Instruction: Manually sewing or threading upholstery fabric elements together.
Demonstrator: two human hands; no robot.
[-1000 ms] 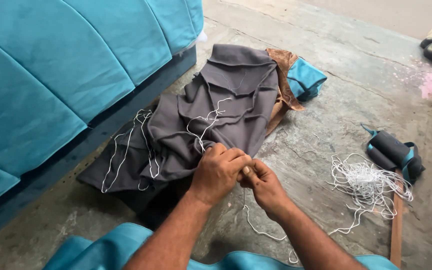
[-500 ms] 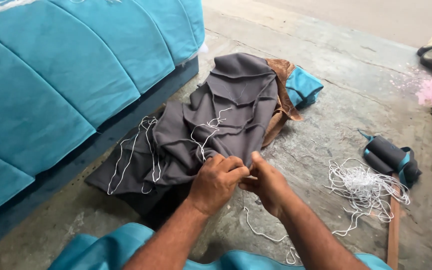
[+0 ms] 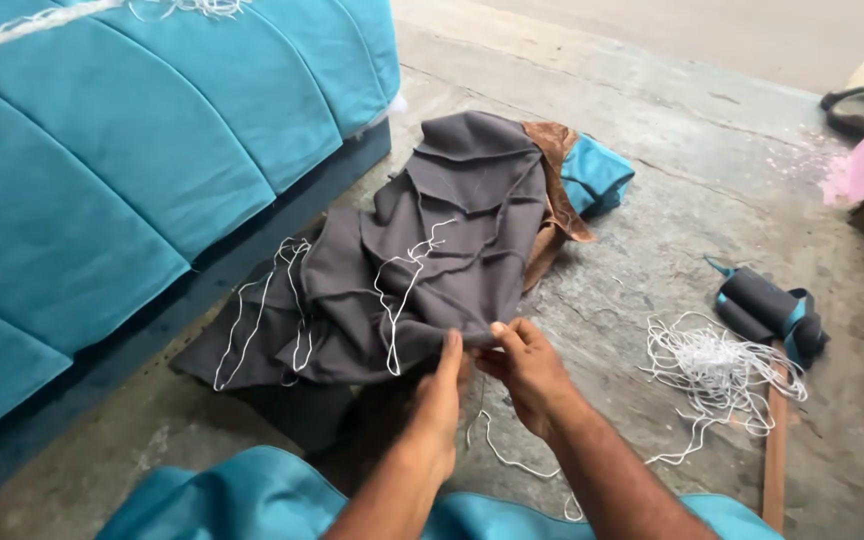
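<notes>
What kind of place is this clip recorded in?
Probably an upholstery workshop, with work done on a bare concrete floor. A teal tufted upholstered panel stands at left, grey fabric laced with white cord lies by both hands, and a heap of white cord lies nearby.

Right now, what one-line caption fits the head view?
Both hands, left hand and right hand, pinch the edge of grey pleated fabric strung with white cord beside a teal sofa.

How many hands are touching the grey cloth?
2. The left hand and the right hand meet at the near edge of the grey cloth on the concrete floor, pinching it there. No other hands show in view.
</notes>
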